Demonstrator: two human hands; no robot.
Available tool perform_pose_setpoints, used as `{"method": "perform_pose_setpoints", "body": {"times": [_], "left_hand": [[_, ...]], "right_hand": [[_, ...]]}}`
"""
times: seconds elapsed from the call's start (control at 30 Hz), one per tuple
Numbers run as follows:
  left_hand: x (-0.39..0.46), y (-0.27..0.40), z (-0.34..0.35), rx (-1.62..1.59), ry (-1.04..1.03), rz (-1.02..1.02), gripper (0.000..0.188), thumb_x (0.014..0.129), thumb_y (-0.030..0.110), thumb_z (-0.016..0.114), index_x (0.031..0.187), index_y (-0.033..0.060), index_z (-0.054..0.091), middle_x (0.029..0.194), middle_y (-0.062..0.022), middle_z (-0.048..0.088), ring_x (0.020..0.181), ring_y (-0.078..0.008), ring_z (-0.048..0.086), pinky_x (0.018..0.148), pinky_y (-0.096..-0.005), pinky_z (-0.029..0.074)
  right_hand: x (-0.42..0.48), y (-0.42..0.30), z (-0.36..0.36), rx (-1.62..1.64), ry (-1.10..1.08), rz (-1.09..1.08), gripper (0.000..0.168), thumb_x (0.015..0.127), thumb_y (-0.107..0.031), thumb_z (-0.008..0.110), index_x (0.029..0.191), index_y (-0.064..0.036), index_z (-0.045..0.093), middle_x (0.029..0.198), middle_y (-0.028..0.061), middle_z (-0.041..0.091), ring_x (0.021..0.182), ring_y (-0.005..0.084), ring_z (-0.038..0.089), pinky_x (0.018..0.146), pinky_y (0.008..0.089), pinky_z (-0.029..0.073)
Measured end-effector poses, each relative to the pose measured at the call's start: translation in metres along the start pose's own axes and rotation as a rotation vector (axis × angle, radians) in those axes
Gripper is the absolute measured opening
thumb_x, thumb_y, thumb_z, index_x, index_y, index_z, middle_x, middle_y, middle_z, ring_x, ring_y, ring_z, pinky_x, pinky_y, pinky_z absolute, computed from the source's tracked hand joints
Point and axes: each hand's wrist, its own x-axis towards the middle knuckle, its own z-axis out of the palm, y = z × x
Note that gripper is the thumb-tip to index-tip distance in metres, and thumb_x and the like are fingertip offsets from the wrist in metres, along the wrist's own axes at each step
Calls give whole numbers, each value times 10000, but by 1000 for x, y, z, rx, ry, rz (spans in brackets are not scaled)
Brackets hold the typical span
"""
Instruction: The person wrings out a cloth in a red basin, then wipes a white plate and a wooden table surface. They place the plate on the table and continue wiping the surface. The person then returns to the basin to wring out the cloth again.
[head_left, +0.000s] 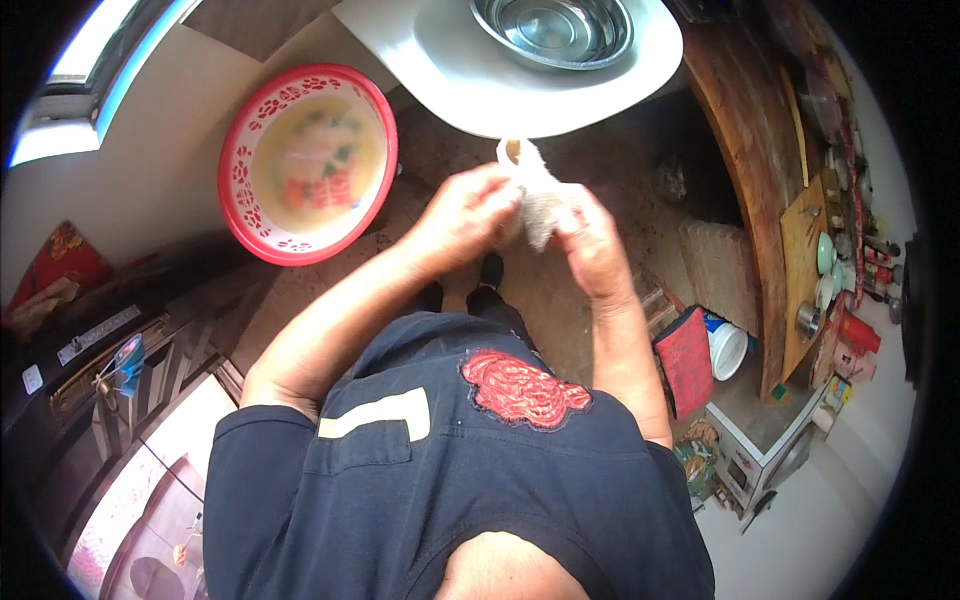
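A white, rough-textured cloth (541, 201) is pinched between both hands, twisted or folded, with a loop at its upper end. My left hand (484, 206) grips its left side. On the other side, the fingers of my right hand (596, 236) are closed on the cloth's lower right part. Both hands are held in the air over the floor, just short of a white rounded tabletop (517, 112). A stainless steel basin (555, 58) sits on that top. To the left stands a red-rimmed basin (315, 259) with cloudy liquid and a blurred printed pattern at its bottom.
Along the right runs a thick wooden counter (739, 142), with a cutting board (795, 300), bowls (825, 253) and a metal cup (808, 319). Below it are a red padded seat (686, 364) and a white bucket (727, 352). Dark wooden furniture (45, 352) stands at left.
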Motion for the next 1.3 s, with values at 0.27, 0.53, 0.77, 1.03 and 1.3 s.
{"method": "perform_pose_setpoints", "body": {"times": [0.27, 0.53, 0.77, 1.03, 1.3], "left_hand": [[18, 35, -15, 86, -163, 351, 340, 931, 201, 549, 1222, 26, 547, 1073, -77, 624, 1033, -143, 559, 911, -303, 438], [39, 48, -36, 666, -436, 172, 435, 826, 261, 662, 1167, 26, 528, 952, -119, 615, 913, -207, 581, 829, -319, 459], [34, 50, -52, 358, -115, 100, 295, 912, 264, 551, 1041, 2, 587, 853, -20, 600, 797, -115, 544, 699, -280, 471], [23, 103, -101, -257, 232, 191, 319, 917, 172, 541, 1185, -2, 546, 1032, -52, 604, 913, -135, 572, 836, -282, 466], [58, 179, -140, 161, 298, 384, 257, 809, -7, 485, 1040, -10, 598, 896, -25, 611, 815, -126, 576, 732, -255, 473]], "right_hand": [[20, -11, 5, -182, -91, 15, 295, 837, -39, 537, 1130, -24, 566, 1023, 39, 614, 970, 113, 553, 870, 267, 442], [35, -39, -3, -119, -184, 5, 234, 841, 3, 496, 1051, -17, 598, 967, 10, 602, 881, 72, 522, 797, 218, 423], [85, -10, -29, -393, -52, -11, 247, 838, -79, 557, 1075, -23, 590, 968, 47, 623, 843, 193, 589, 799, 294, 464], [155, 68, -34, -1331, 291, -533, 155, 757, -189, 609, 897, -126, 588, 925, 57, 595, 958, 278, 537, 888, 427, 374], [163, 67, -25, -1368, 307, -521, 121, 745, -195, 614, 855, -148, 595, 899, 31, 591, 948, 243, 542, 908, 435, 349]]}}
